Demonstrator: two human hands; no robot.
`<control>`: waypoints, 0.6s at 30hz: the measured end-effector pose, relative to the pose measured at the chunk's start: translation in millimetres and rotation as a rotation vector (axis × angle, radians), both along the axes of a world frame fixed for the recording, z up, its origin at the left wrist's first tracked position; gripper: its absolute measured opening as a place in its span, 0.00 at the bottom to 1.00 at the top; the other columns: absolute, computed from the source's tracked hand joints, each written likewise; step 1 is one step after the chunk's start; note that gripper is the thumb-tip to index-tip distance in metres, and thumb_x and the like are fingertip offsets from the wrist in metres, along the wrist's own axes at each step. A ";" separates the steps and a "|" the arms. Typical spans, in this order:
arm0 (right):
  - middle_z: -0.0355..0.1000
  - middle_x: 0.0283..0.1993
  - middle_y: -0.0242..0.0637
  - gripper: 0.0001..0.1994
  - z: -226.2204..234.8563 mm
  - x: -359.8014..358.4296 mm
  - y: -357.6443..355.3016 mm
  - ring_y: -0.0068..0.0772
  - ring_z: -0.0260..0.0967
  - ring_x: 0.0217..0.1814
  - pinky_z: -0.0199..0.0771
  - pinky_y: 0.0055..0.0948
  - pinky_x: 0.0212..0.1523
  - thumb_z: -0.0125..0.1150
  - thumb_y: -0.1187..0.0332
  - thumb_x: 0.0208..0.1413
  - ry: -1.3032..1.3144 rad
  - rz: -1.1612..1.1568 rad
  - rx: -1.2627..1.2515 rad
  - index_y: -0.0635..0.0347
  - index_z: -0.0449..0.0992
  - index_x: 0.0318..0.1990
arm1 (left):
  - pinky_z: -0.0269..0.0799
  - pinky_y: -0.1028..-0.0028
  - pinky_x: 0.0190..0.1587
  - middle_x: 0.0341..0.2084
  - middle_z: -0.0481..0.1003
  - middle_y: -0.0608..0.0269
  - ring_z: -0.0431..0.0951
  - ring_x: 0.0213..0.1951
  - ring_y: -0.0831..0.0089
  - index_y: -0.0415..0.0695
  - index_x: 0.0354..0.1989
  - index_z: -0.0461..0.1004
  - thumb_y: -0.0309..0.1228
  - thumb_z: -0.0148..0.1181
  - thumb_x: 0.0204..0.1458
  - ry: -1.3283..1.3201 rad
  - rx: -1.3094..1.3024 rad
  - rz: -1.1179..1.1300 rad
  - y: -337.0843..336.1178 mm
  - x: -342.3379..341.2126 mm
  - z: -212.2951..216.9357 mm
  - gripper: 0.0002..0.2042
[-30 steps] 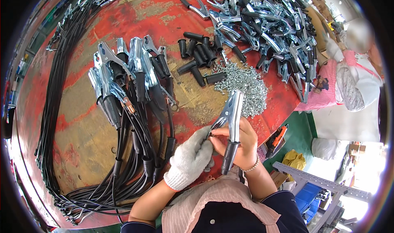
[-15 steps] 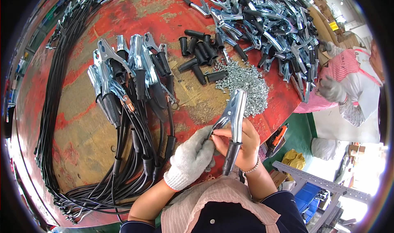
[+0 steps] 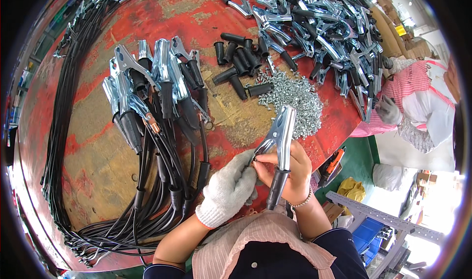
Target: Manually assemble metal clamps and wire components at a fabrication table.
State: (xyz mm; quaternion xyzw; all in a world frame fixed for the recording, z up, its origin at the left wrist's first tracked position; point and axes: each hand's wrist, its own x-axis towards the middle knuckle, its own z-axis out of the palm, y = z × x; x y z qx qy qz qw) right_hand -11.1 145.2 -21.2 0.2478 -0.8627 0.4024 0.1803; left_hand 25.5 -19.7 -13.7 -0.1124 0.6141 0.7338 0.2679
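My right hand (image 3: 291, 173), bare with a bead bracelet, grips a silver metal clamp (image 3: 281, 134) with a black sleeved handle, held upright over the near edge of the red table (image 3: 187, 13). My left hand (image 3: 231, 190) wears a white knit glove and pinches at the clamp's lower jaw lever beside my right fingers. Just beyond the clamp lies a heap of small silver nuts (image 3: 295, 97). Whether a small part sits between my fingertips is hidden.
Finished clamps with black cables (image 3: 152, 92) lie left of my hands, cables trailing to the near edge. Loose black sleeves (image 3: 238, 65) sit mid-table. A big pile of bare clamps (image 3: 319, 28) fills the far right. Another person in a pink apron (image 3: 418, 102) works at right.
My hands and the clamp stay almost in place, fingers shifting slightly. The other person's gloved hand at the right has moved along the table edge.
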 end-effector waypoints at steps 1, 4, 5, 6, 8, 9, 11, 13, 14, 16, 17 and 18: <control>0.71 0.28 0.33 0.14 1.9 -1.0 -0.9 0.36 0.69 0.28 0.68 0.31 0.27 0.75 0.76 0.33 0.006 -0.004 0.006 0.54 0.82 0.32 | 0.72 0.78 0.25 0.25 0.74 0.63 0.74 0.22 0.81 0.36 0.59 0.65 0.26 0.47 0.61 -0.009 0.007 0.006 0.1 0.0 0.2 0.18; 0.70 0.27 0.33 0.14 5.2 -1.9 -2.5 0.36 0.69 0.28 0.68 0.31 0.27 0.75 0.76 0.33 0.005 -0.011 0.013 0.54 0.82 0.32 | 0.72 0.78 0.25 0.25 0.74 0.63 0.74 0.21 0.81 0.36 0.59 0.65 0.26 0.47 0.61 -0.031 0.018 0.014 0.1 -0.4 2.2 0.18; 0.70 0.27 0.33 0.14 5.6 -1.9 -2.6 0.36 0.69 0.28 0.68 0.31 0.27 0.75 0.76 0.33 0.001 -0.013 0.014 0.54 0.81 0.32 | 0.72 0.78 0.25 0.25 0.74 0.63 0.74 0.21 0.81 0.36 0.59 0.65 0.26 0.47 0.61 -0.034 0.014 0.010 -0.3 -0.8 2.9 0.18; 0.70 0.27 0.33 0.14 5.5 -1.6 -2.3 0.36 0.69 0.28 0.68 0.31 0.27 0.75 0.76 0.33 0.002 -0.017 0.019 0.54 0.81 0.32 | 0.72 0.78 0.25 0.25 0.74 0.63 0.74 0.21 0.81 0.36 0.59 0.65 0.26 0.47 0.61 -0.038 0.011 0.005 -0.4 -1.0 3.1 0.18; 0.70 0.27 0.33 0.13 5.2 -0.5 -1.6 0.36 0.69 0.28 0.68 0.31 0.27 0.75 0.75 0.34 0.005 -0.022 0.029 0.54 0.81 0.32 | 0.72 0.79 0.25 0.25 0.74 0.63 0.74 0.21 0.81 0.36 0.59 0.65 0.26 0.47 0.61 -0.020 0.010 0.010 0.1 0.5 0.9 0.18; 0.70 0.27 0.32 0.13 4.8 -0.2 -1.4 0.36 0.69 0.28 0.68 0.31 0.27 0.75 0.75 0.34 0.008 -0.018 0.026 0.54 0.81 0.32 | 0.72 0.79 0.25 0.25 0.74 0.63 0.74 0.21 0.81 0.36 0.59 0.65 0.26 0.47 0.61 -0.011 0.010 0.012 0.3 1.1 0.3 0.18; 0.70 0.27 0.32 0.14 2.6 0.5 -0.7 0.36 0.69 0.28 0.68 0.31 0.27 0.76 0.75 0.34 0.015 -0.013 0.019 0.54 0.81 0.32 | 0.72 0.78 0.25 0.25 0.74 0.63 0.74 0.21 0.81 0.36 0.59 0.65 0.27 0.46 0.61 -0.012 0.000 0.004 0.4 1.0 1.1 0.18; 0.70 0.27 0.32 0.14 -0.3 0.0 -0.1 0.36 0.69 0.28 0.68 0.31 0.26 0.76 0.74 0.34 0.025 -0.009 0.019 0.54 0.82 0.32 | 0.72 0.78 0.25 0.25 0.74 0.63 0.74 0.21 0.81 0.37 0.59 0.65 0.27 0.46 0.61 -0.012 -0.006 -0.001 0.3 0.7 1.4 0.18; 0.70 0.27 0.32 0.14 -1.1 -0.2 -0.1 0.36 0.69 0.27 0.67 0.31 0.26 0.76 0.74 0.34 0.030 -0.007 0.019 0.54 0.82 0.32 | 0.72 0.78 0.25 0.25 0.74 0.63 0.74 0.22 0.81 0.37 0.59 0.65 0.27 0.46 0.61 -0.012 -0.007 -0.003 -0.2 0.5 1.4 0.18; 0.70 0.27 0.32 0.14 -0.6 0.6 -0.7 0.36 0.68 0.27 0.67 0.30 0.26 0.76 0.74 0.34 0.031 -0.015 0.023 0.53 0.82 0.32 | 0.73 0.78 0.25 0.25 0.74 0.63 0.75 0.22 0.81 0.37 0.59 0.65 0.27 0.46 0.61 -0.019 -0.008 -0.001 -0.1 0.4 1.2 0.18; 0.70 0.27 0.32 0.14 -0.1 0.8 -0.8 0.36 0.68 0.27 0.67 0.30 0.25 0.76 0.74 0.34 0.032 -0.019 0.025 0.53 0.82 0.32 | 0.73 0.78 0.25 0.25 0.74 0.63 0.75 0.22 0.81 0.37 0.59 0.65 0.28 0.46 0.61 -0.027 -0.009 0.003 0.3 0.4 1.1 0.18; 0.70 0.27 0.32 0.14 0.4 0.8 -0.7 0.35 0.68 0.27 0.66 0.30 0.25 0.76 0.74 0.34 0.040 -0.019 0.039 0.53 0.82 0.32 | 0.73 0.78 0.25 0.25 0.75 0.63 0.75 0.22 0.81 0.37 0.59 0.66 0.28 0.47 0.61 -0.036 -0.009 0.006 0.5 0.4 1.0 0.18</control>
